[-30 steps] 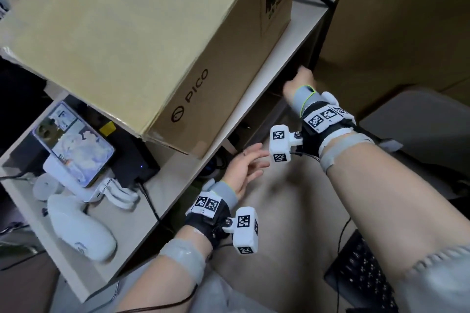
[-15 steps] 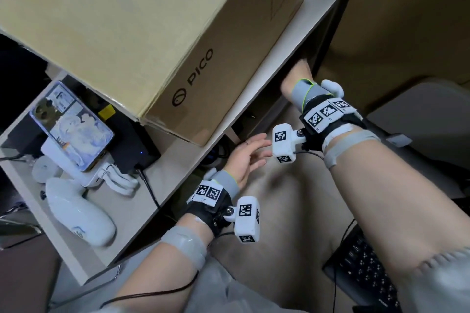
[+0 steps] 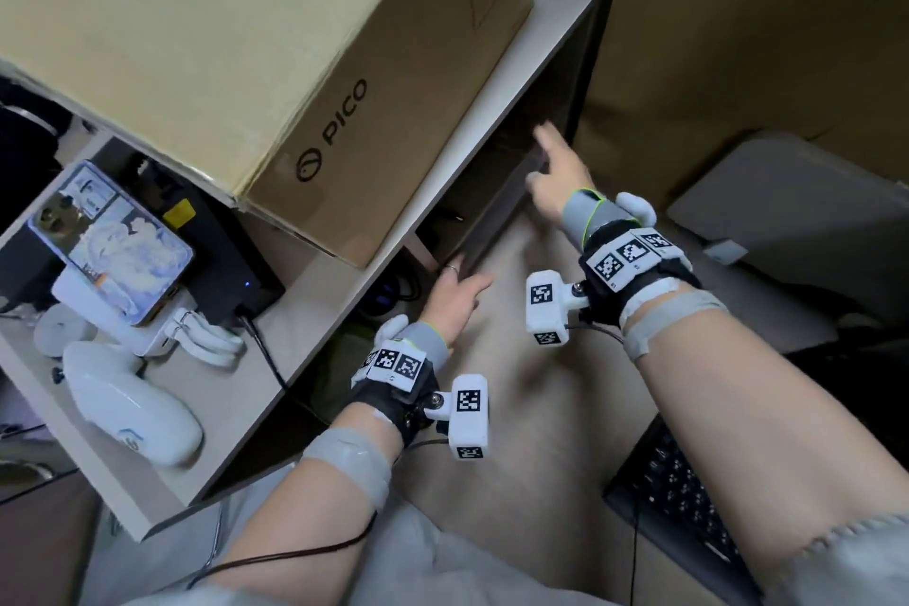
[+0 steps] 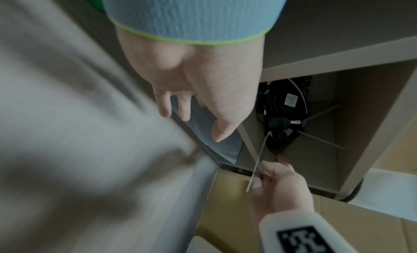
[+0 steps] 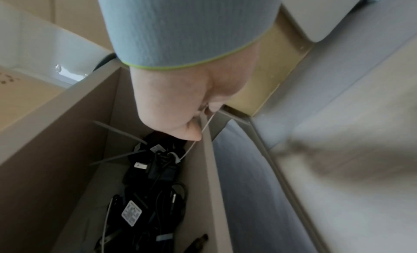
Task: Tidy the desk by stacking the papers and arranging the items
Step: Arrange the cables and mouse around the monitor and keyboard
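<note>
- Leftmost on the desk [image 3: 315, 325] lie a white controller [image 3: 133, 401] and a phone [image 3: 110, 244] propped on a white stand, with a black box [image 3: 221, 251] behind them and a large PICO carton [image 3: 236, 54] taking up most of the top.
- No papers show in any view; the only task items in reach are the cables in the cubby [image 5: 90, 114] under the desk.
- Just below the desk edge, the left hand [image 3: 455, 298] is relaxed and holds nothing, its fingers [image 4: 183, 105] resting against the edge of a grey panel [image 4: 158, 150] beside the cubby.
- Inside that cubby sits a black tangle of adapters and cords [image 5: 153, 182], touching its floor and back corner.
- Further right, the right hand [image 3: 558, 172] pinches a thin white cable [image 5: 194, 144] between thumb and fingers; the line runs taut from the hand down into the tangle.
- That cable should be light and limp, likely snagged among the cords, so a steady pull close to the knot looks safer than a tug on the free end; the plugs are the stiffer places to take hold.
- Around this, the cubby walls are smooth pale board, the opening narrow.
- At far right a black keyboard [image 3: 688, 497] lies low, with cardboard boxes [image 3: 762, 15] standing behind.
</note>
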Tool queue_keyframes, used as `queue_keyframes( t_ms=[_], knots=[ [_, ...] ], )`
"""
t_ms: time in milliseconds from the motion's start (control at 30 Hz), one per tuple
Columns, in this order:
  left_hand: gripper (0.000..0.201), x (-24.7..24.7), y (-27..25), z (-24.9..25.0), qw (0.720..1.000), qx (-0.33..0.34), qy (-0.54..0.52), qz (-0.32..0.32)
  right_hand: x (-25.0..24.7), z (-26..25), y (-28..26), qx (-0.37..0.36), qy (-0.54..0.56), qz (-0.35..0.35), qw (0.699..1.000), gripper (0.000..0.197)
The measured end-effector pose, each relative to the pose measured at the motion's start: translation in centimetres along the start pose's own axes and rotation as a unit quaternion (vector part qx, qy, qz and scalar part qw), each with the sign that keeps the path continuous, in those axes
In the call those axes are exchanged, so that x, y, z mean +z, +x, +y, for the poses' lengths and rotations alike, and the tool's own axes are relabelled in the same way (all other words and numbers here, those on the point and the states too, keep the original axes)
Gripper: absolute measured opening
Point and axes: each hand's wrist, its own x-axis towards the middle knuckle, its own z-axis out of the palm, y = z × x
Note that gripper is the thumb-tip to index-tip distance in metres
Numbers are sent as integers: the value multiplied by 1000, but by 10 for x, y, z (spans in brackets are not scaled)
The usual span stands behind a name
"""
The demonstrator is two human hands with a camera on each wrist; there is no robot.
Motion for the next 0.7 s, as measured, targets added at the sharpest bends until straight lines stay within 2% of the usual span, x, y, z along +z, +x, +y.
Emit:
queue_keyframes(
  t_ms=[133, 167, 233, 300, 333, 400, 467, 533, 567, 600, 700],
  knots=[
    [37, 8, -6, 14, 999, 24, -16, -28, 1, 15, -15, -25, 62, 1, 998, 72],
    [38, 12, -8, 21, 999, 42, -28, -19, 0, 16, -16, -25, 68, 3, 997, 72],
    [53, 15, -11, 36, 996, 78, -41, 17, -2, 17, -18, -21, 76, 5, 997, 72],
    [66, 14, -10, 50, 992, 107, -5, 72, -7, 13, -17, -3, 75, 4, 997, 70],
    [67, 13, -8, 54, 989, 111, 5, 94, -10, 11, -16, 4, 72, 3, 997, 70],
    [65, 14, -7, 58, 988, 95, 4, 121, -14, 7, -12, 1, 56, -9, 998, 67],
    [74, 15, -3, 58, 987, 82, 4, 141, -14, -5, -9, -9, 17, -44, 999, 58],
    [74, 15, 0, 56, 987, 63, 11, 151, -5, -17, -5, 6, -50, -90, 995, 32],
    [66, 13, 3, 55, 987, 52, 16, 152, 2, -24, -2, 23, -71, -104, 992, 15],
    [56, 13, 3, 55, 987, 39, 23, 151, 10, -28, 1, 42, -79, -106, 990, 8],
    [67, 14, 4, 53, 988, 13, 26, 150, 24, -38, 5, 98, -38, -134, 985, 15]
  ],
)
